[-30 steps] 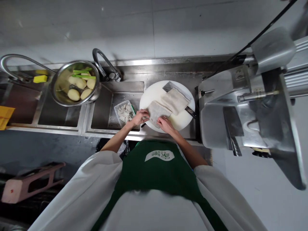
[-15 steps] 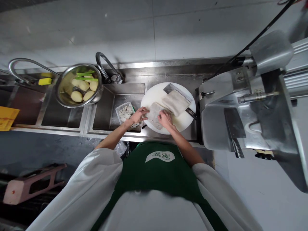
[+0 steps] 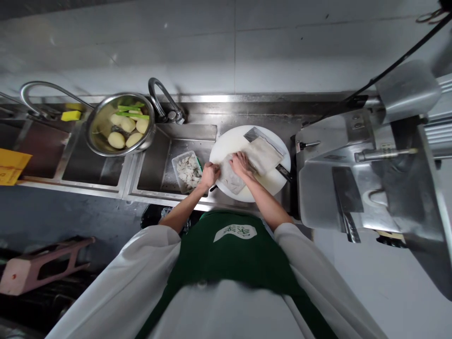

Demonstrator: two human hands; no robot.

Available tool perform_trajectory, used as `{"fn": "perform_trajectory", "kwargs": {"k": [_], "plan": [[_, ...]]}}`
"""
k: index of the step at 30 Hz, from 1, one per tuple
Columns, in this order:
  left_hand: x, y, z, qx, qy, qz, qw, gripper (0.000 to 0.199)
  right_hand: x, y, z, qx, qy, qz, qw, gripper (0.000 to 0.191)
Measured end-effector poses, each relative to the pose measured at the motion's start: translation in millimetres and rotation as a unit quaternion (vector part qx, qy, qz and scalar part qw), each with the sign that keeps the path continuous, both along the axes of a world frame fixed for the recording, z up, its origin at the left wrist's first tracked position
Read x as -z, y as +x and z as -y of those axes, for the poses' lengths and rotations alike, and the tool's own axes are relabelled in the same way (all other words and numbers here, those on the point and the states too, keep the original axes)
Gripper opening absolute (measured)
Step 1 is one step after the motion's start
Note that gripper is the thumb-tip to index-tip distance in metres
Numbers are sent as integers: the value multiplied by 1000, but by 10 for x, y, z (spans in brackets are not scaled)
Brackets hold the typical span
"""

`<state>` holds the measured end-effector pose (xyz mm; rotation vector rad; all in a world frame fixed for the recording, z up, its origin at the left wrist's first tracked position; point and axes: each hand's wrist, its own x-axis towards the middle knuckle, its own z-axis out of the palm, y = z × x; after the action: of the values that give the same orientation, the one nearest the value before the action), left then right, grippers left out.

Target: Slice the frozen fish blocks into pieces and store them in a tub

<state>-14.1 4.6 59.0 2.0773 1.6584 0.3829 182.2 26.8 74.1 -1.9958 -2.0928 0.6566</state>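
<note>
Clock directions are taken round the round white cutting board (image 3: 226, 143) on the stainless-steel counter (image 3: 243, 110). Far out at 9 o'clock, a flat yellow sheet (image 3: 14, 167) carries faint, unreadable markings; next, nearer 10, come a yellow block sponge (image 3: 71, 116) and a round steel bowl (image 3: 149, 139) of peeled potatoes (image 3: 116, 140) and green stalks (image 3: 132, 114). A translucent plastic tub (image 3: 175, 172) of pale pieces (image 3: 189, 171) stands in the sink at 9. The left hand (image 3: 211, 174) is curled at the board's 9 o'clock edge; whether it pinches anything, I cannot tell. A pale, thin, cloth-like sheet (image 3: 231, 179) lies at 8, under the bent fingers of the right hand (image 3: 240, 162), their grip unclear. At 6, beyond the counter's front edge, a dark green apron (image 3: 233, 259) bears white-patch characters, too blurred to read. A thicker beige sheet (image 3: 264, 155) lies at 2; bare board shows at 11 and 5. A black handle (image 3: 283, 173) with pale marks reaches the rim at 4. Just beside, at 3, a metal slicer (image 3: 318, 197) carries a dark cleaver (image 3: 348, 190).
</note>
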Motion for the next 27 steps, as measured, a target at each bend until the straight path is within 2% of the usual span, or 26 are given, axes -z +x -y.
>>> {"fn": "perform_trajectory", "kwargs": {"k": [7, 11, 17, 22, 27], "plan": [[-19, -1, -65, 0, -26, 5, 1000, 25, 73, 87, -22, -8, 31, -34, 999, 23], [-28, 84, -235, 0, -38, 24, 999, 24, 128, 140, 14, -30, 51, -37, 998, 27], [20, 337, -563, 1, -91, 103, 990, 39, 197, 189, 85, -45, 66, -51, 995, 35], [100, 368, -726, -1, -121, 140, 983, 35, 204, 136, -68, 12, 33, -99, 994, 26], [144, 296, -745, 10, -152, 203, 967, 31, 206, 99, -236, 38, -40, -104, 993, 22]]}}
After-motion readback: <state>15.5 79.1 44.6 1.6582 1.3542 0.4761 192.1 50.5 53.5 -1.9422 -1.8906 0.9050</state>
